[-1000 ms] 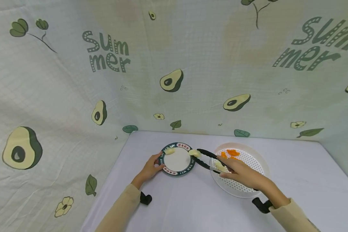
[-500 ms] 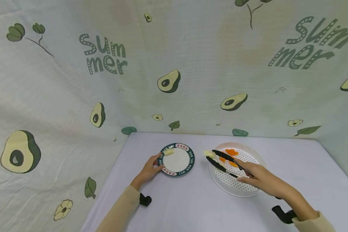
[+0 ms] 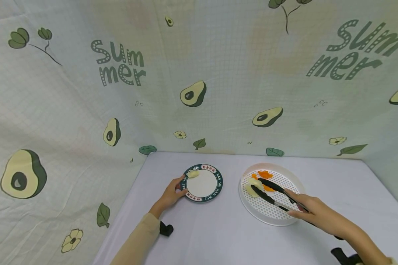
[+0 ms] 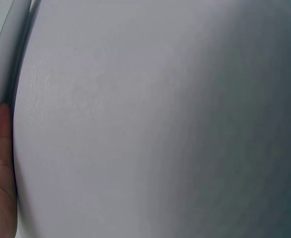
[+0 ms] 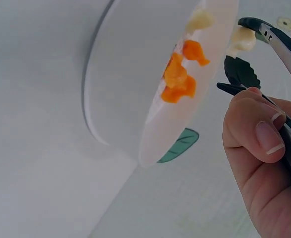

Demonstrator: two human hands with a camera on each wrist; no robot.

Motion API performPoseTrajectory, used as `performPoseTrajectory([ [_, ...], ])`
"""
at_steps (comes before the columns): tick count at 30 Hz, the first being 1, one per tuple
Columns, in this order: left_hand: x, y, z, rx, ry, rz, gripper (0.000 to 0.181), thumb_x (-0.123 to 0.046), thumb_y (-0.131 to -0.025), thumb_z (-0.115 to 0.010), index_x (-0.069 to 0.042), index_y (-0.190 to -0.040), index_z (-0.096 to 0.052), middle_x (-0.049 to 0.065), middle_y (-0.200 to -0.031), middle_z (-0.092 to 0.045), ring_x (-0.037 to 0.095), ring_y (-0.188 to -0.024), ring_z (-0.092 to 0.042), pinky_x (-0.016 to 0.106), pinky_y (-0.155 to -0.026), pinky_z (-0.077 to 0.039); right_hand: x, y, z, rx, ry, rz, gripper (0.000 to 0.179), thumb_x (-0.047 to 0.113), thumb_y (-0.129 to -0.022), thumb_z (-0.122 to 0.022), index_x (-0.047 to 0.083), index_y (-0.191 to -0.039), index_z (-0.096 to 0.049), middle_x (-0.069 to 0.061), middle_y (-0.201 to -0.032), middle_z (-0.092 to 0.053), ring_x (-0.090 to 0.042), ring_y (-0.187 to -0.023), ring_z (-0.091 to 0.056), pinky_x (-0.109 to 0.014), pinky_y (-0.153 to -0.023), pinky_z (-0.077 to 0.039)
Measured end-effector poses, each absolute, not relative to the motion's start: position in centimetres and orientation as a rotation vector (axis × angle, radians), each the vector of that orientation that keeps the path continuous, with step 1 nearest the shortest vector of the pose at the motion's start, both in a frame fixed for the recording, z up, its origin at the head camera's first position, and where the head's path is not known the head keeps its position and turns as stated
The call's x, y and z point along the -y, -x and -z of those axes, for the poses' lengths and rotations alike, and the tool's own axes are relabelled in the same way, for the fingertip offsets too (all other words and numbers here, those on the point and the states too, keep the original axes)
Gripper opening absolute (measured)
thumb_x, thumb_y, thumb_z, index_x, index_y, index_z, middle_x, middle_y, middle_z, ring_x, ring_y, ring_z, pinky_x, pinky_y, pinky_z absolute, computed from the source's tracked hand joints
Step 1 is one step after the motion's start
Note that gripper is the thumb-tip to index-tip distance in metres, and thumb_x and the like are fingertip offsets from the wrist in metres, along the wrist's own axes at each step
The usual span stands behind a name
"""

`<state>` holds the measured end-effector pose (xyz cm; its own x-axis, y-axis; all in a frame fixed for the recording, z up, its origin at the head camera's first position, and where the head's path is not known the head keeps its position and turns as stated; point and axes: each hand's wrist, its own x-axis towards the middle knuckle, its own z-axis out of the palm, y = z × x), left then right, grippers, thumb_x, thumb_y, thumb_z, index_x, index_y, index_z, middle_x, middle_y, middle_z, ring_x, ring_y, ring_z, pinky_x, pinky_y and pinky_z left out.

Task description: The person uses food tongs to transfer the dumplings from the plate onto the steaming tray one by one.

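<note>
My left hand (image 3: 170,193) grips the left rim of a round white plate (image 3: 203,186) with a dark green lettered border. A pale yellow piece (image 3: 193,173) lies at the plate's upper left. In the left wrist view, a finger (image 4: 3,141) lies along the underside of the rim. My right hand (image 3: 321,213) holds black-tipped metal tongs (image 3: 265,195) over a white perforated basket (image 3: 250,210). Pale pieces (image 3: 251,190) are by the tong tips, and orange pieces (image 3: 264,174) lie behind them. In the right wrist view, one pale piece (image 5: 243,38) appears against the upper tong tip; whether it is gripped I cannot tell.
A white-covered table (image 3: 215,232) carries the plate on the left and the basket on the right. Behind and to the left hangs a pale cloth (image 3: 232,73) printed with avocados and leaves. Black camera mounts show at both wrists.
My right hand has moved right with the tongs, drawing a pale piece from the plate's right rim back over the basket. The left hand stays on the plate.
</note>
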<state>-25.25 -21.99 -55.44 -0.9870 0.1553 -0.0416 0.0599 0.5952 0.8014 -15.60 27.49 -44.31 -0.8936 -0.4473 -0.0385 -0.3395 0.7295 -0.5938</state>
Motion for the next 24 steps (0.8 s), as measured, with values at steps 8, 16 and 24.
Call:
performPoseTrajectory([
  [8, 22.1, 25.2, 55.7, -2.707, -0.158, -1.348, 0.069, -0.019, -0.095, -0.07, -0.01, -0.154, -0.037, 0.01, -0.128, -0.05, 0.023, -0.105, -0.048, 0.043, -0.093, -0.042, -28.9, 15.4, 45.5, -2.742, 0.635, 0.895, 0.068, 0.034, -0.098, -0.065, -0.01, -0.144, -0.044, -0.006, -0.091, -0.057, -0.009, -0.086, -0.051, -0.026, -0.066, -0.043],
  [16, 22.1, 25.3, 56.0, -2.701, -0.147, -1.346, 0.069, -0.019, -0.095, -0.07, -0.012, -0.155, -0.037, 0.011, -0.133, -0.049, 0.022, -0.107, -0.048, 0.043, -0.094, -0.042, -29.9, 15.3, 46.2, -2.708, 0.618, 0.884, 0.07, 0.033, -0.098, -0.064, -0.015, -0.143, -0.041, 0.0, -0.075, -0.046, -0.006, -0.078, -0.049, -0.025, -0.062, -0.037],
  [24, 22.1, 25.5, 56.0, -2.706, -0.158, -1.339, 0.069, -0.019, -0.095, -0.07, -0.011, -0.155, -0.037, 0.011, -0.133, -0.049, 0.022, -0.106, -0.048, 0.043, -0.095, -0.042, -30.6, 15.2, 46.3, -2.62, 0.579, 0.923, 0.071, 0.03, -0.099, -0.063, -0.02, -0.142, -0.037, 0.001, -0.07, -0.04, -0.003, -0.06, -0.035, -0.027, -0.052, -0.034],
])
